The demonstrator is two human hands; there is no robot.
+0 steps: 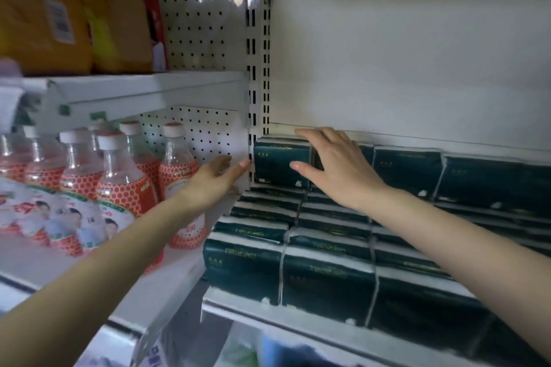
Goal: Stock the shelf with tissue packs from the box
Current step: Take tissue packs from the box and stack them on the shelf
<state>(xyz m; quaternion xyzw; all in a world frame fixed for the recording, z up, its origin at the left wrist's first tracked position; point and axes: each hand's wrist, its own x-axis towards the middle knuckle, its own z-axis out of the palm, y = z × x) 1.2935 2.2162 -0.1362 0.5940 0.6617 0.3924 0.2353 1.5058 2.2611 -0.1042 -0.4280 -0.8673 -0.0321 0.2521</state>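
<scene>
Dark green tissue packs [328, 250] fill the white shelf [268, 311] on the right in several rows. A second layer stands at the back. My right hand [334, 170] lies flat with spread fingers on the back-left upper tissue pack [275, 162]. My left hand [216, 178] reaches with straight fingers to the upright post [258, 98] just left of that pack. The box is out of sight.
Clear bottles with red labels and white caps [119, 178] crowd the left shelf beside my left arm. Orange packages [68, 14] sit on the shelf above them. A white back wall [402, 53] rises behind the tissue packs, with open space over the stack.
</scene>
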